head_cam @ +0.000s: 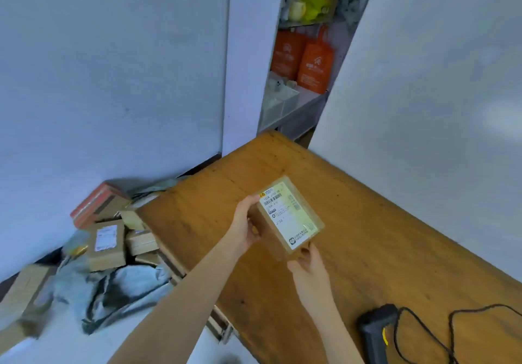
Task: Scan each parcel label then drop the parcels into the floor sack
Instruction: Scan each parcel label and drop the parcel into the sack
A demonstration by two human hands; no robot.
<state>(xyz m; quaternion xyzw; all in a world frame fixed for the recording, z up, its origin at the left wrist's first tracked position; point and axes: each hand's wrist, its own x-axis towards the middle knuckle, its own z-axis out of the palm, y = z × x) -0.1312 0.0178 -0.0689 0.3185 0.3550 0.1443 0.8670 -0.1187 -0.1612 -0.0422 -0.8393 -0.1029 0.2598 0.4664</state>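
The left hand [245, 224] is gripping the left side of the parcel [291, 222], and the right hand [309, 270] is holding its near corner with curled fingers. The parcel is staying between both hands, above the wooden table [381, 236], its label [284, 212] facing up. The scanner [377, 332] is lying near the right forearm. The grey sack [121, 290] is lying on the floor at the left, beside other boxes [106, 245].

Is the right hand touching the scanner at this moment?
Apart. Head view shows bare tabletop between the right hand, at the parcel, and the scanner.
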